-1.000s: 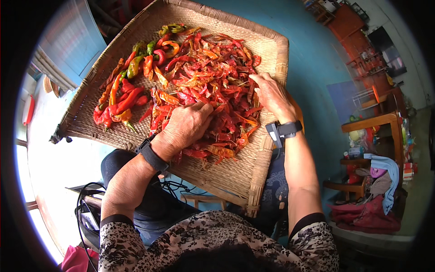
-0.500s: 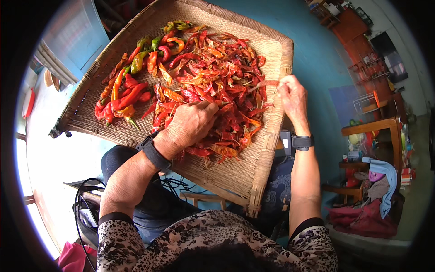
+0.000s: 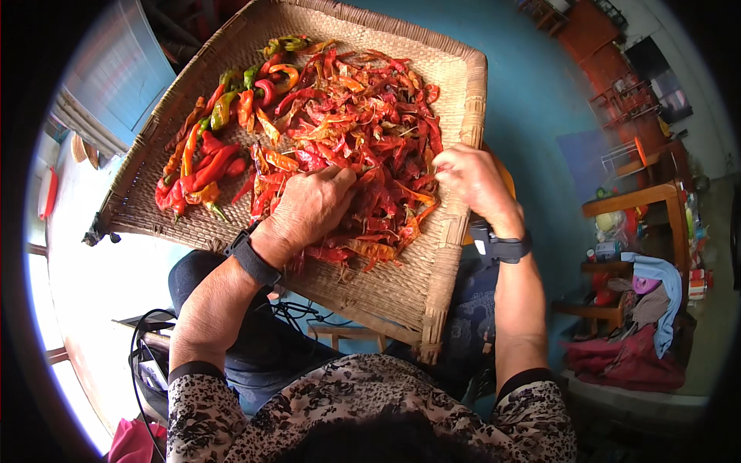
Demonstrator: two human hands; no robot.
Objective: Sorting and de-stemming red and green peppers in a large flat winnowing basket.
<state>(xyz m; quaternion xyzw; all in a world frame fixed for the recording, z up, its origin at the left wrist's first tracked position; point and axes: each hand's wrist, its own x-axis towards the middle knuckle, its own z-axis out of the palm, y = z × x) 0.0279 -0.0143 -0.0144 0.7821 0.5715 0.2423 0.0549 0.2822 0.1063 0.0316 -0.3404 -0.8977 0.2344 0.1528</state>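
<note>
A shallow woven basket rests across my lap, holding a heap of dried red chili peppers. Fresher, glossy red and green chili peppers lie in a separate group on its left side. My left hand is closed at the near-left part of the dried heap. Its fingertips are down among the chilies, so what they grip is hidden. Over the basket's right rim, my right hand is closed in a pinch beside the heap's right edge. Whatever is between its fingertips is too small to make out.
Below the right rim, a yellow-orange curved edge shows behind my right hand. A wooden chair with cloths on it stands at the right. Black cables hang at the lower left, and a low wooden stool shows beneath the basket.
My right hand has moved left from outside the rim toward the heap. The dried chili seen at its fingertips is no longer visible there. My left hand stays in the heap.
</note>
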